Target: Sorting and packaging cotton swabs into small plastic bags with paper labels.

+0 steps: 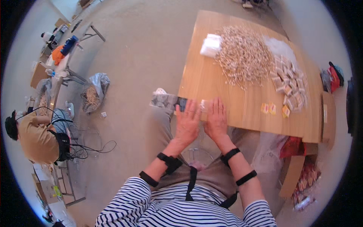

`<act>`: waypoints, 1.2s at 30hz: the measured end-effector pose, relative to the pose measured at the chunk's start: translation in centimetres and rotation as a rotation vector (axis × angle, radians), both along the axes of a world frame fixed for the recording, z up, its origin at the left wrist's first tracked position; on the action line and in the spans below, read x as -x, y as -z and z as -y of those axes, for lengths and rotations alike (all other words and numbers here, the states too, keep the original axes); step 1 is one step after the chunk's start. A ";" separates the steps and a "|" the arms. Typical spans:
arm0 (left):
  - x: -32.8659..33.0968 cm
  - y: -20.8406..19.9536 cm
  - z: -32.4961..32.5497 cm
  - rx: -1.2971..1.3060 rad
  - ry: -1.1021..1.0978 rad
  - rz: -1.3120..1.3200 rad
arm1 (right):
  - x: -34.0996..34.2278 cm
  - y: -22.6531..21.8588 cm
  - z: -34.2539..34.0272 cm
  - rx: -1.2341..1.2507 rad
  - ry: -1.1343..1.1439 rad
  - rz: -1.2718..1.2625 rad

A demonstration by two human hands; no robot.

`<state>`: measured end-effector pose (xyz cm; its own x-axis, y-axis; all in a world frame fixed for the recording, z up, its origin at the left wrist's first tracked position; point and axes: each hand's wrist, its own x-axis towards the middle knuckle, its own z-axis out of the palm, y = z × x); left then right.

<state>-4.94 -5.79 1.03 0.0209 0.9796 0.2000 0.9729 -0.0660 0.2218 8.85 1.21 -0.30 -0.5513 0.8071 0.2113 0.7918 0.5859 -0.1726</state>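
At the near left corner of the wooden table [204, 75], my left hand [188, 121] lies with its fingers stretched out. A dark object [182, 103] shows beside those fingers, next to a grey patterned piece [163, 100] at the table's edge; I cannot make out what either is. Close by on the right, my right hand [216, 120] also has straight fingers, palm down. A small pale packet [204, 106] sits between the two hands, partly hidden by the right fingers. Beyond them spreads a large heap of cotton swabs with wooden sticks [244, 55].
White plastic bags [211, 45] are stacked left of the heap. Several small filled packs [289, 81] are piled on the right, near yellow-and-white cards [269, 108]. Cardboard boxes [293, 176] stand below the right side. Another person [39, 138] sits far left near a sack [94, 92].
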 end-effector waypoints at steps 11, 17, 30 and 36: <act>0.2 -1.2 1.8 0.012 0.011 0.185 | -0.5 0.0 0.6 0.003 -0.003 -0.058; -0.3 -1.0 1.3 0.021 -0.007 0.224 | -0.4 -0.1 0.6 -0.009 -0.001 -0.092; -0.2 -1.1 0.4 0.017 0.002 0.222 | -0.4 -0.1 0.4 0.027 0.008 -0.073; -0.2 -0.9 0.3 0.043 0.002 0.211 | -0.3 0.0 0.5 0.024 0.010 -0.064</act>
